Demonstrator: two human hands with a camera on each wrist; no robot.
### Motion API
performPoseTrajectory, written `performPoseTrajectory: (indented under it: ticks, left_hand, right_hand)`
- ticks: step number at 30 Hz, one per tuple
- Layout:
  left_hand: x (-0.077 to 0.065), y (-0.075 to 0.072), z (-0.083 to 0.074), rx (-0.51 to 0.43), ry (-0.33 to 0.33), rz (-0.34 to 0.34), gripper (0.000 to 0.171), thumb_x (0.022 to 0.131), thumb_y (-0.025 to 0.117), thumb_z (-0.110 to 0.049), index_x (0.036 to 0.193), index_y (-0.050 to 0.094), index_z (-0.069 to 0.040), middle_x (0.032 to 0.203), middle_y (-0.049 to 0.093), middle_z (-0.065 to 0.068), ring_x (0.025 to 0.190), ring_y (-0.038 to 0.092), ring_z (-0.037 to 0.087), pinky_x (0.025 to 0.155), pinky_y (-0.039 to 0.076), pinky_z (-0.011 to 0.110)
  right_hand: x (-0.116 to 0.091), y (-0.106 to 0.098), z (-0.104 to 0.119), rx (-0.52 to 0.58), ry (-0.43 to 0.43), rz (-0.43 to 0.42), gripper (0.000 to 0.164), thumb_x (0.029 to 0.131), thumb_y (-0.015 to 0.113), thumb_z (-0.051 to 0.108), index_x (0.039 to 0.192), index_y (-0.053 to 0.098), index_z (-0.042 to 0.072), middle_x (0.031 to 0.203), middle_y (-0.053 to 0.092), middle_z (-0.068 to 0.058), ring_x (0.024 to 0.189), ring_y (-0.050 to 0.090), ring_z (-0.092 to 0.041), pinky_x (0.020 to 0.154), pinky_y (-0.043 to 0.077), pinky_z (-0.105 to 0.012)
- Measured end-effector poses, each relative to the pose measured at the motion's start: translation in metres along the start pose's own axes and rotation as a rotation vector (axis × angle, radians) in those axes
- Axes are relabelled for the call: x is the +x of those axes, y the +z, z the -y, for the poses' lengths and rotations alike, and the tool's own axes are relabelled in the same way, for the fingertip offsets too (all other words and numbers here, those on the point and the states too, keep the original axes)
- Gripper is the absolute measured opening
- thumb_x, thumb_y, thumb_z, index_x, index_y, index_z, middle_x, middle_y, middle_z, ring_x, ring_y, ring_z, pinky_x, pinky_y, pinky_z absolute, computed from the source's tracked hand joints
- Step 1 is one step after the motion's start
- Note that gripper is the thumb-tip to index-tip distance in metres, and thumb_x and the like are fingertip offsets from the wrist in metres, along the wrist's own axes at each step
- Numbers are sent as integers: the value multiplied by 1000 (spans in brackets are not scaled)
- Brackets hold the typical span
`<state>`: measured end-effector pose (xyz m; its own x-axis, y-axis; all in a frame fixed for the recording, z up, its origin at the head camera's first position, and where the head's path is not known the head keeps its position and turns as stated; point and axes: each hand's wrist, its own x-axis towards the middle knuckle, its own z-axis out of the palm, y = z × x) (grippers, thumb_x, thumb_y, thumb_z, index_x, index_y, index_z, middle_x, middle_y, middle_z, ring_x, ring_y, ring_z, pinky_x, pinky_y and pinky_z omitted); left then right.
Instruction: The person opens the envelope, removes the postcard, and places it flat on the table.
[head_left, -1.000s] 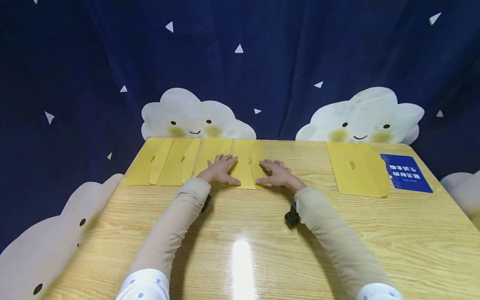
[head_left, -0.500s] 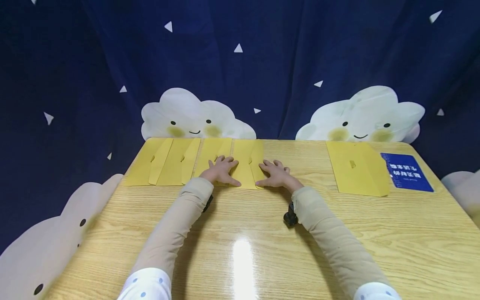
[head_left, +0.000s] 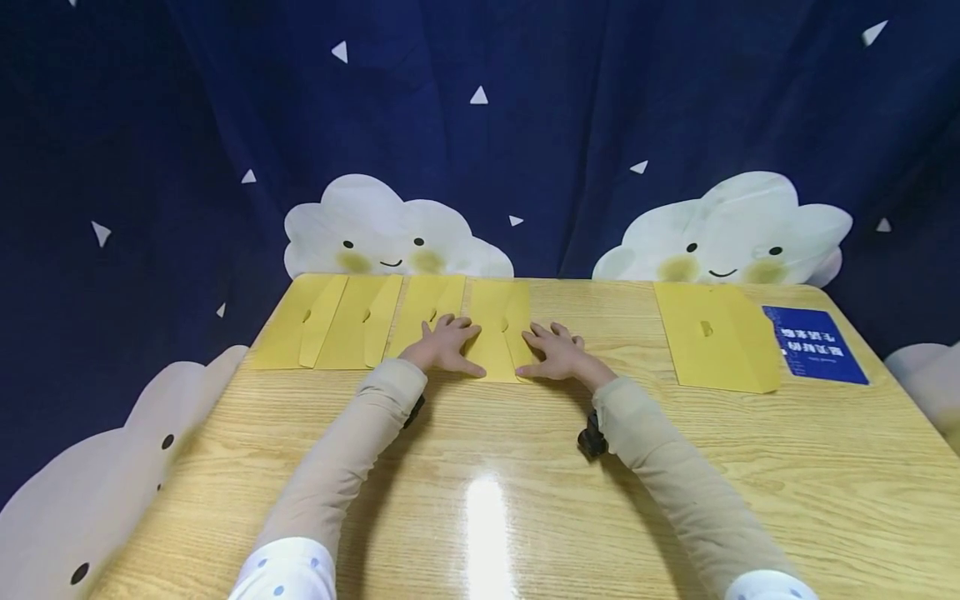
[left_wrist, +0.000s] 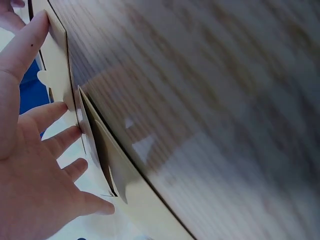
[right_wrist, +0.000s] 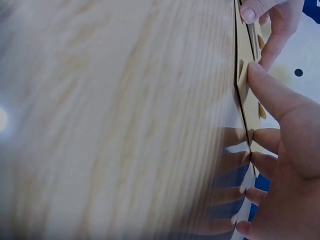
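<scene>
left hand (head_left: pixel 446 343) and right hand (head_left: pixel 561 353), fingers spread, gripping nothing, touch the fourth yellow envelope (head_left: pixel 492 321) from the left, at the table's (head_left: pixel 675 450) far edge: squaring-up, it seems, probably calling for light nudges next.

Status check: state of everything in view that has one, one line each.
First envelope from left: flap folded over
Second envelope: flap folded over
Third envelope: flap folded over, edge raised
Fourth envelope: flap folded over
Far-right envelope: flap appears unfolded
Blue card: flat, printed side up
Left hand: spread, thumb on fourth envelope
Right hand: spread, thumb on fourth envelope
</scene>
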<state>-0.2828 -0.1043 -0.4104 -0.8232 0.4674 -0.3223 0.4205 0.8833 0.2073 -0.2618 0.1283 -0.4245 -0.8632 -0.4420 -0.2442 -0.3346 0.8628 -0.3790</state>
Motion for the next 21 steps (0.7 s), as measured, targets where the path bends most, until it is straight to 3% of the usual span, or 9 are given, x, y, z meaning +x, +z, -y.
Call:
performPoseTrajectory:
  ticks: [21]
  left_hand:
    - [-14,8,-11,24,83,-19,89,75,63,-58,144,27,-16,149,19,9,136,5,36,97,2,68]
  right_hand:
    - [-24,0,-3,-68,-38,2,78,85,54,52,144,26,9,149,16,-16,133,4,-43,97,7,-67]
